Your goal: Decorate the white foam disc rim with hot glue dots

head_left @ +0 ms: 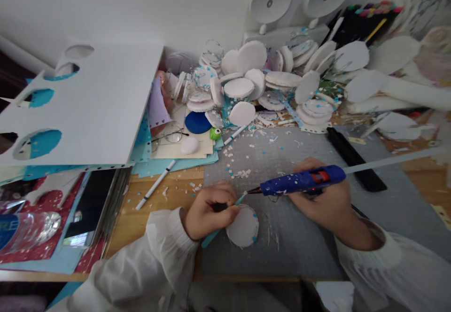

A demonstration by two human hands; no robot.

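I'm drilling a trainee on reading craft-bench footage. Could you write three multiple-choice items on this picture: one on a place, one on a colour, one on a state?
1. Where does the white foam disc under the hands lie?
A. on the grey cutting mat
B. on the white board with round holes
C. on the phone

2. What colour is the body of the glue gun?
A. red
B. blue
C. green

3. What is the left hand doing?
A. lying flat and open
B. holding a plastic bottle
C. pinching a teal stick against the disc

Answers:
1 A, the disc rests on the grey mat, near its front edge.
2 B, the gun in the right hand is blue, flecked with white.
3 C, the fingers are closed on the stick, with the gun's nozzle close to its upper end.
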